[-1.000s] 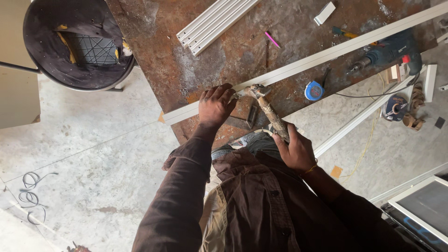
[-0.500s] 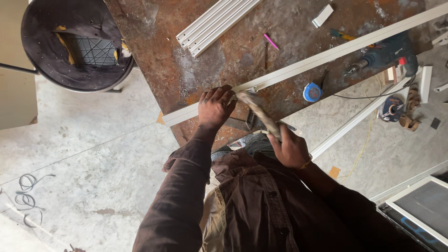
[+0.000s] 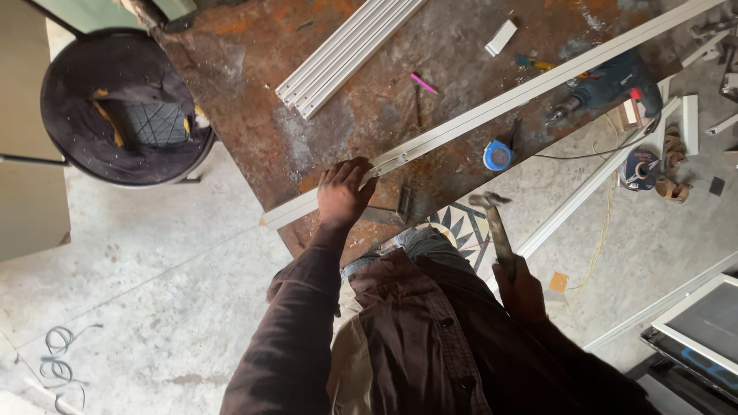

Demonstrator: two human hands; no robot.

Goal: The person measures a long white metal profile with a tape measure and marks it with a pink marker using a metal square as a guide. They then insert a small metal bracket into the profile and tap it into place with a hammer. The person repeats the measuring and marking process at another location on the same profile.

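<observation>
Hammer (image 3: 496, 230) raised off the rusty steel bench (image 3: 246, 100), gripped near the end of its handle by the right hand (image 3: 523, 292), whose fingers are wrapped tight around the shaft; the head points up and away from the work, clear of everything. The left hand (image 3: 344, 192) lies flat and spread on the long white profile (image 3: 538, 88), pressing it down close to its near end, where a short piece seems to meet the long run at a joint just beside the fingertips. That profile runs diagonally across the bench from the near edge up to the far right corner. A dark metal square (image 3: 392, 211) lies on the bench just below the left hand, touching or nearly touching the profile (hard to tell which).

As for progress, the profile is placed and held, and the hammer is lifted, so the striking at the joint looks to be mid-course; whether the joint is seated I cannot tell.

Around the work: a bundle of white profiles (image 3: 346, 54) lies farther up the bench, a blue tape measure (image 3: 498, 155) sits near the bench edge, and a power drill (image 3: 611, 84) rests beyond the long profile. A round black bin (image 3: 54, 115) stands on the concrete floor to the left.
</observation>
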